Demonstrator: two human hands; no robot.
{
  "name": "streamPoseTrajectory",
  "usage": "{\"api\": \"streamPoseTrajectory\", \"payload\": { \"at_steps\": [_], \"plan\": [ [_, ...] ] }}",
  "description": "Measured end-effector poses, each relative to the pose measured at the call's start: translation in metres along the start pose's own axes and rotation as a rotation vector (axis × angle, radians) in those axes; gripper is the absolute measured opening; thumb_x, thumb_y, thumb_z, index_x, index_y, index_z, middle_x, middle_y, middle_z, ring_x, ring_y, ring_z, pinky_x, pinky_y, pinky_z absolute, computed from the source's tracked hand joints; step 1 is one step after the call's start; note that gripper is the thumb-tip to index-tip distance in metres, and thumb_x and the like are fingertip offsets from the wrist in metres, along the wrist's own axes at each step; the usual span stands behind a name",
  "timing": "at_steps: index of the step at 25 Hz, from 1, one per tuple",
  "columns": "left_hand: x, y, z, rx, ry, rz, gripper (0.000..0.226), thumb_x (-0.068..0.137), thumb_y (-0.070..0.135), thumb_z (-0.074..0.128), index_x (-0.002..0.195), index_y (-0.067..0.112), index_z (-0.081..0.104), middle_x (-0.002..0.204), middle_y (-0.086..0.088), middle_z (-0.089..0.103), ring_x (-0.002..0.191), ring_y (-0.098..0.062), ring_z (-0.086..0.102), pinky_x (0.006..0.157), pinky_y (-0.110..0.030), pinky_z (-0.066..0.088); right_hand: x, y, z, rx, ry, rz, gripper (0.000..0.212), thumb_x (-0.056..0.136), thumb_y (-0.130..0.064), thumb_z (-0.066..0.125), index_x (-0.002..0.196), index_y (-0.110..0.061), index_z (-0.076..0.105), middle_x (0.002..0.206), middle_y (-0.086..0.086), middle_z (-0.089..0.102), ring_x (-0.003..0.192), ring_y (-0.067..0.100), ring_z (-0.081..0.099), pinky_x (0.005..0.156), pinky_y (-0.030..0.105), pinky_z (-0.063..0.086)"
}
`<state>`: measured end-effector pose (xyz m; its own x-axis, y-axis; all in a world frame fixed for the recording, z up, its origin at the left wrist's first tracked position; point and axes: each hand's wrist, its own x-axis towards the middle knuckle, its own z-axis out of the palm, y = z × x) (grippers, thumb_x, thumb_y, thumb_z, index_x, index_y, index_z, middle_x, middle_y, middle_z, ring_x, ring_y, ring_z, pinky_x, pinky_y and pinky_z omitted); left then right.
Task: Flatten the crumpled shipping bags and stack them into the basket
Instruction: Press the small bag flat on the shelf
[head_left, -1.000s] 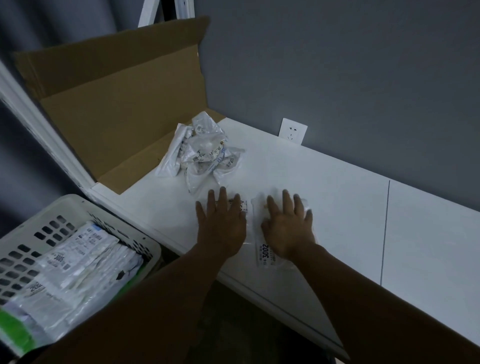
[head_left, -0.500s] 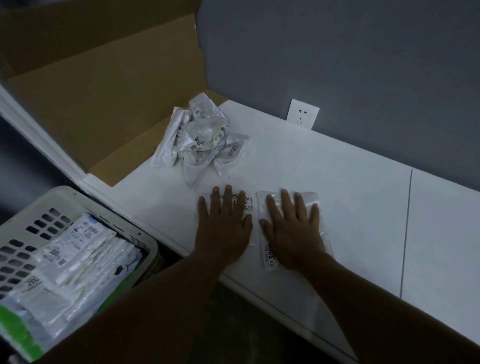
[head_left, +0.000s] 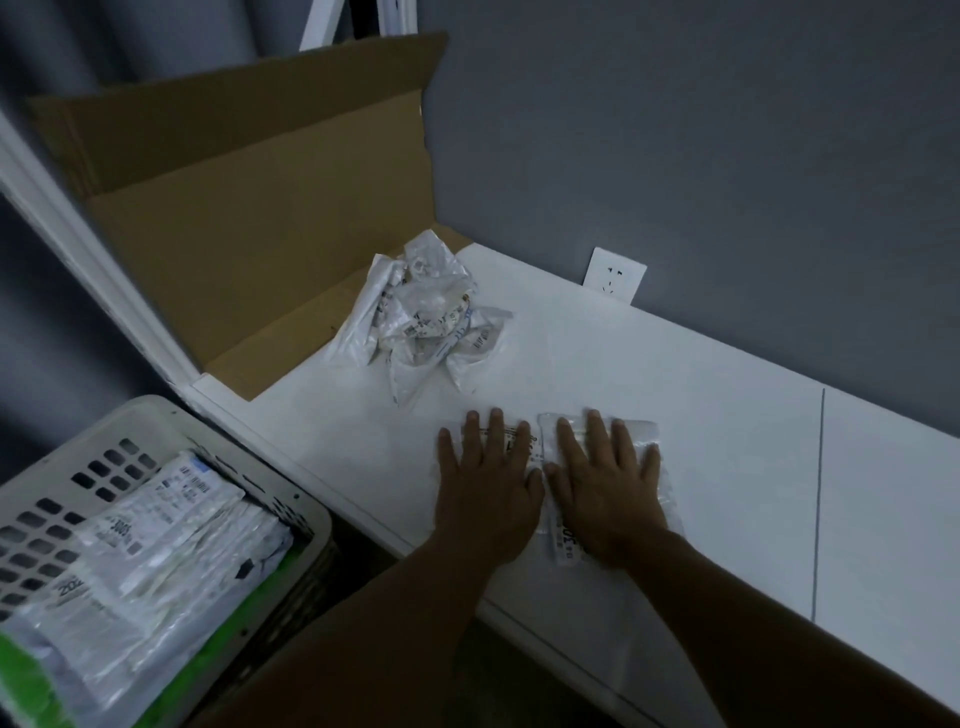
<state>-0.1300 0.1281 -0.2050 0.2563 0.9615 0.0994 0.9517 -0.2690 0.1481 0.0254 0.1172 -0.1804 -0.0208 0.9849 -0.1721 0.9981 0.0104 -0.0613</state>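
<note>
Head view: both palms have slid outward, so the shipping bag (head_left: 647, 434) lies flatter on the bench (head_left: 727, 441) near its front edge. Left hand (head_left: 485, 493) and right hand (head_left: 605, 488) press it with straight, spread fingers (head_left: 597, 431), gripping nothing (crumpled pile (head_left: 426, 317) waits behind; part-filled basket (head_left: 150, 410) sits left).

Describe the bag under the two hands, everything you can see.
The shipping bag is thin, whitish, half-clear plastic with printed labels, too blurred to read. It lies flat on the white table, near the front edge. The left hand and right hand press on it side by side, palms down, fingers straight, covering most of it.
</note>
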Motion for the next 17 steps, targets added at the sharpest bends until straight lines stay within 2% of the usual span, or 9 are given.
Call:
{"api": "streamPoseTrajectory", "payload": {
  "at_steps": [2,4,6,7,9,11,14,17],
  "plan": [
    [0.001,0.0,-0.004,-0.021,0.019,0.003,0.061,0.096,0.048,0.027,0.146,0.017,0.045,0.152,-0.017,0.041,0.143,-0.04,0.034,0.11,-0.068,0.026,0.002,-0.004,-0.015,-0.002,0.005,0.0,0.088,0.077,-0.068,-0.021,0.157,-0.033,-0.014,0.166,0.006,-0.021,0.152,0.032,-0.019,0.12,0.062,-0.006],
    [0.004,-0.004,-0.017,-0.073,0.064,0.022,0.061,0.098,0.046,0.026,0.145,0.015,0.048,0.15,-0.017,0.044,0.141,-0.039,0.038,0.111,-0.065,0.029,0.01,-0.015,-0.033,-0.007,0.023,-0.01,0.086,0.081,-0.065,-0.015,0.159,-0.03,-0.005,0.167,0.008,-0.015,0.153,0.031,-0.016,0.121,0.061,-0.005],
    [0.011,-0.013,-0.037,-0.203,0.168,0.016,0.057,0.097,0.039,0.029,0.139,0.009,0.053,0.142,-0.018,0.053,0.133,-0.038,0.048,0.107,-0.057,0.04,0.024,-0.037,-0.051,0.02,0.086,-0.061,0.078,0.091,-0.06,0.001,0.159,-0.026,0.014,0.168,0.011,-0.002,0.154,0.033,-0.005,0.122,0.059,0.002],
    [0.016,-0.018,-0.049,-0.303,0.259,-0.02,0.051,0.096,0.033,0.034,0.133,0.006,0.057,0.133,-0.018,0.059,0.125,-0.037,0.055,0.1,-0.05,0.047,0.032,-0.051,-0.059,0.063,0.136,-0.105,0.069,0.097,-0.056,0.014,0.157,-0.023,0.025,0.167,0.013,0.007,0.154,0.035,0.003,0.122,0.058,0.009],
    [0.027,-0.033,-0.075,-0.518,0.418,-0.185,0.034,0.091,0.017,0.048,0.12,0.004,0.062,0.119,-0.015,0.063,0.111,-0.03,0.058,0.09,-0.039,0.051,0.054,-0.083,-0.073,0.176,0.228,-0.207,0.052,0.101,-0.039,0.043,0.148,-0.018,0.044,0.162,0.015,0.025,0.147,0.039,0.023,0.117,0.054,0.025],
    [0.036,-0.051,-0.095,-0.724,0.517,-0.411,0.027,0.086,0.005,0.056,0.113,0.005,0.061,0.115,-0.012,0.06,0.109,-0.026,0.053,0.087,-0.033,0.045,0.078,-0.117,-0.084,0.334,0.258,-0.281,0.043,0.097,-0.022,0.056,0.139,-0.014,0.056,0.153,0.015,0.04,0.135,0.039,0.04,0.111,0.05,0.038],
    [0.045,-0.077,-0.103,-0.934,0.62,-0.687,0.029,0.079,-0.006,0.053,0.105,0.006,0.058,0.109,-0.01,0.055,0.108,-0.027,0.051,0.085,-0.029,0.039,0.11,-0.16,-0.091,0.576,0.161,-0.291,0.035,0.091,-0.004,0.055,0.124,-0.011,0.066,0.138,0.016,0.053,0.123,0.032,0.054,0.105,0.044,0.047],
    [0.041,-0.087,-0.095,-0.987,0.587,-0.795,0.035,0.078,-0.011,0.051,0.108,0.004,0.058,0.112,-0.013,0.054,0.111,-0.03,0.05,0.088,-0.032,0.039,0.125,-0.179,-0.089,0.613,0.074,-0.229,0.033,0.091,-0.003,0.054,0.12,-0.009,0.068,0.133,0.017,0.056,0.119,0.033,0.058,0.104,0.043,0.048]
  ]
}}
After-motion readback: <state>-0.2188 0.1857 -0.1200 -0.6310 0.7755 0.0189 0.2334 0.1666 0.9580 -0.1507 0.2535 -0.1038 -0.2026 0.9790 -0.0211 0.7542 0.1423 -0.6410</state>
